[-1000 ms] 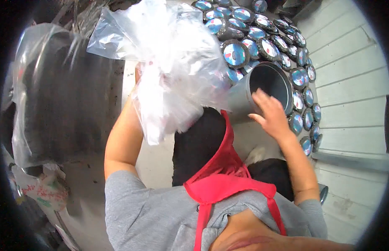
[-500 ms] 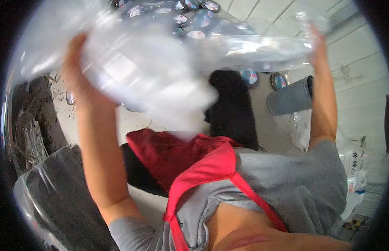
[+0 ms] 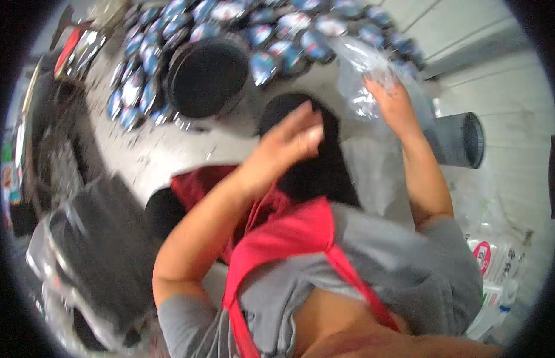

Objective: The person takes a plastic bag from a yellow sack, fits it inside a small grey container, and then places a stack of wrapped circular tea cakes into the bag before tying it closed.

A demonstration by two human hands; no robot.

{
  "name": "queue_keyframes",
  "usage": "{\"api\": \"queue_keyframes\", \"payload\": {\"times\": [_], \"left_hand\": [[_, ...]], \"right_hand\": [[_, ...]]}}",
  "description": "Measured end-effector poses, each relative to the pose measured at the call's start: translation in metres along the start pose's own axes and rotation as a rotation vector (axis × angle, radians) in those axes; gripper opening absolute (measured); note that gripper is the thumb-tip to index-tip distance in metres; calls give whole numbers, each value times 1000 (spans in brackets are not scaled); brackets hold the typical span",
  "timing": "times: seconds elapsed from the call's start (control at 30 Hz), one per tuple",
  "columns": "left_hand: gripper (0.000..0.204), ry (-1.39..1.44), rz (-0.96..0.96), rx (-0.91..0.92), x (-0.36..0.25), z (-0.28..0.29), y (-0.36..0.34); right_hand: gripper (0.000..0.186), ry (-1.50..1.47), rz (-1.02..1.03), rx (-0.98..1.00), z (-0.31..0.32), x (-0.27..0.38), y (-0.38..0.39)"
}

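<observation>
My right hand [image 3: 392, 102] grips the clear plastic bag [image 3: 364, 77], which hangs thin and crumpled beside the right knee. Its fingers are closed on the film. My left hand [image 3: 294, 136] is held over the dark trousers [image 3: 313, 170], fingers stretched out and somewhat blurred, with nothing seen in it. Beyond that hand stands a dark round bucket [image 3: 209, 77], its mouth facing up. Many black packs with blue, white and red labels [image 3: 286, 56] lie in rows around the bucket's far side.
A grey bucket [image 3: 453, 140] lies on its side at the right, by the pale wall panels. At the left is a black bundle in clear plastic [image 3: 104, 250]. White printed bags [image 3: 498, 262] are at the lower right. Dark bits are scattered over the light floor [image 3: 134, 152].
The large clear plastic that was spread between both raised hands now hangs from my right hand only. My left hand has let go and moved right and nearer. The bucket and packs have come into view.
</observation>
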State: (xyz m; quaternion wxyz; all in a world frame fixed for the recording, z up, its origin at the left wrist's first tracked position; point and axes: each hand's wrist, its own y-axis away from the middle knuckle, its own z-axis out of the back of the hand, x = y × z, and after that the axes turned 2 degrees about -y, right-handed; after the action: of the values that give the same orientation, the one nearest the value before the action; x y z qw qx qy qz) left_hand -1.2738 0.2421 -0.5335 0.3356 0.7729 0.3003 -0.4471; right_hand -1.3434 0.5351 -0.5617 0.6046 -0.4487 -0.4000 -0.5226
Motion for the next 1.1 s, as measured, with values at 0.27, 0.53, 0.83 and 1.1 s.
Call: {"api": "queue_keyframes", "payload": {"times": [0.27, 0.53, 0.83, 1.1], "left_hand": [[57, 214, -278, -731, -10, 30, 17], [70, 82, -344, -478, -44, 59, 19], [15, 36, -332, -864, -44, 110, 55], [51, 384, -377, -487, -60, 122, 67]], "right_hand": [[60, 487, 587, 418, -78, 58, 35], [50, -87, 319, 222, -77, 85, -16], [26, 391, 460, -82, -88, 67, -38], [27, 450, 441, -20, -84, 75, -47]]}}
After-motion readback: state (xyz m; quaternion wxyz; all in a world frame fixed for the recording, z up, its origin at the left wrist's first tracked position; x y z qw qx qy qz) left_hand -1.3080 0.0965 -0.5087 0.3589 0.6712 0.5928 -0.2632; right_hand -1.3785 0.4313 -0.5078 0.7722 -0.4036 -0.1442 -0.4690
